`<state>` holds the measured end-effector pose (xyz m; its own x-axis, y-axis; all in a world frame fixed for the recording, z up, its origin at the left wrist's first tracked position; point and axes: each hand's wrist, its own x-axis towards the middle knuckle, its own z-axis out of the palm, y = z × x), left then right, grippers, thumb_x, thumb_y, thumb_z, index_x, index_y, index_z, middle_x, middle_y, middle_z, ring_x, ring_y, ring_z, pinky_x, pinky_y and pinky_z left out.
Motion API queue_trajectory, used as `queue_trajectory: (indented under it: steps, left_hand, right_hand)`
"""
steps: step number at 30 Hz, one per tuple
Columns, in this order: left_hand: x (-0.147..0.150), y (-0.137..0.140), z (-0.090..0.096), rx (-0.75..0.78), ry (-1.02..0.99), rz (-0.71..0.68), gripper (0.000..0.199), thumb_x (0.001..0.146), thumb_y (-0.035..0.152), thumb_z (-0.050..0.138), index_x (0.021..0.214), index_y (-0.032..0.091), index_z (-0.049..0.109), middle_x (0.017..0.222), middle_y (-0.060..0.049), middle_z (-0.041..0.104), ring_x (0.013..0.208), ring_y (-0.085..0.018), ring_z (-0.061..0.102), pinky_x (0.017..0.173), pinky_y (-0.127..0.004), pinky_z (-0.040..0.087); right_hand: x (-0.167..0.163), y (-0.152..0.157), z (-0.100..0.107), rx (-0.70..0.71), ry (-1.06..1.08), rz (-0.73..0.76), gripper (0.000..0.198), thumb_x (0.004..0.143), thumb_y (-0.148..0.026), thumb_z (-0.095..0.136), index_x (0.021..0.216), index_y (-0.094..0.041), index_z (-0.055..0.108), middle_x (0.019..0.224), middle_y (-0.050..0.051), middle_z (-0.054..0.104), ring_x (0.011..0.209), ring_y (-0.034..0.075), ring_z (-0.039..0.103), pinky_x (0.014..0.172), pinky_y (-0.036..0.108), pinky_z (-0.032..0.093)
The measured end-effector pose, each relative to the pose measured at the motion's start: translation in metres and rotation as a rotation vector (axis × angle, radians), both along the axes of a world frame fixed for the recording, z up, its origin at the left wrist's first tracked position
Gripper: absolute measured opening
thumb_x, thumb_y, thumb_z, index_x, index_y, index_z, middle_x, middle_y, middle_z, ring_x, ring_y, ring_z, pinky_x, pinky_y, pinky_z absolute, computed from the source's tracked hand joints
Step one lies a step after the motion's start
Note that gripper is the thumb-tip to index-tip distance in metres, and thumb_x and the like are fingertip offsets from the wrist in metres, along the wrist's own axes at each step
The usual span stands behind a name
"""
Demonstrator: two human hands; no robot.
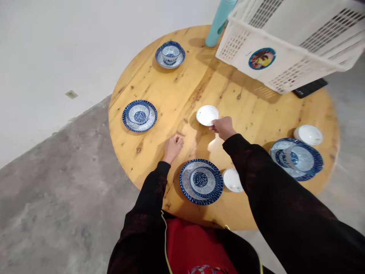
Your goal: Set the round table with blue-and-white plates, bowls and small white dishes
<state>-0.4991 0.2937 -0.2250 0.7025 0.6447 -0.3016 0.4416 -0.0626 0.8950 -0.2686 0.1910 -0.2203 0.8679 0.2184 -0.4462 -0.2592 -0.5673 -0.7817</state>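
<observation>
My right hand (224, 127) pinches the rim of a small white bowl (207, 114) over the middle of the round wooden table. To its left, my left hand (173, 147) is closed in a loose fist, with nothing visible in it. Nearest to me is a blue-and-white plate (184, 184) with a patterned bowl (209, 182) on it. A white bowl (232, 180) stands just right of that plate, partly behind my right sleeve.
Similar plates with bowls sit at the left (154, 120), the back left (159, 61) and the right (315, 167). Beside the right one is another white bowl (309, 134). A white plastic basket (239, 49), a teal bottle (218, 24) and a dark flat object (310, 88) occupy the back.
</observation>
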Motion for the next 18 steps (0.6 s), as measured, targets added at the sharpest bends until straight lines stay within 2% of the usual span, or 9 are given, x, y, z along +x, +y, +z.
queue_trajectory:
  steps: [3,7,9,14,18]
  left_hand:
    - [0.023,0.002,-0.003,-0.038,0.005,0.017,0.018,0.095,0.026,0.053,0.082,0.018,0.062,0.076,-0.001,0.070,0.069,-0.013,0.067,0.069,-0.023,0.048]
    - [0.038,0.002,-0.004,-0.185,-0.001,0.103,0.018,0.099,0.029,0.051,0.102,0.018,0.065,0.085,-0.002,0.073,0.067,-0.011,0.069,0.068,-0.021,0.051]
    - [0.038,0.002,-0.003,-0.245,0.019,0.148,0.019,0.100,0.028,0.051,0.105,0.018,0.066,0.080,-0.001,0.071,0.065,-0.011,0.069,0.066,-0.021,0.053]
    - [0.024,0.000,-0.001,-0.282,0.028,0.180,0.021,0.098,0.018,0.050,0.081,0.016,0.061,0.067,0.002,0.065,0.062,-0.010,0.066,0.065,-0.020,0.055]
    - [0.019,0.004,-0.006,-0.270,0.087,0.154,0.023,0.096,0.014,0.053,0.073,0.016,0.059,0.063,0.001,0.065,0.061,-0.011,0.068,0.064,-0.020,0.056]
  right_hand:
    - [-0.019,0.001,0.006,-0.024,0.084,-0.028,0.005,0.084,-0.005,0.066,0.086,-0.009,0.065,0.049,0.000,0.056,0.041,0.012,0.057,0.037,0.017,0.043]
    - [-0.049,-0.002,0.010,0.018,0.177,0.065,0.013,0.078,-0.003,0.071,0.073,-0.010,0.063,0.049,0.005,0.060,0.041,0.014,0.059,0.037,0.017,0.043]
    - [-0.063,-0.004,0.013,0.019,0.218,0.134,0.015,0.076,-0.001,0.073,0.069,-0.010,0.063,0.047,0.006,0.060,0.041,0.015,0.060,0.037,0.018,0.043]
    - [-0.081,-0.008,0.017,-0.006,0.213,0.252,0.015,0.077,-0.001,0.072,0.067,-0.010,0.064,0.045,0.005,0.059,0.041,0.015,0.060,0.036,0.016,0.042]
    - [-0.083,-0.009,0.019,-0.018,0.211,0.280,0.016,0.077,-0.005,0.074,0.065,-0.010,0.064,0.045,0.007,0.060,0.041,0.015,0.060,0.035,0.017,0.043]
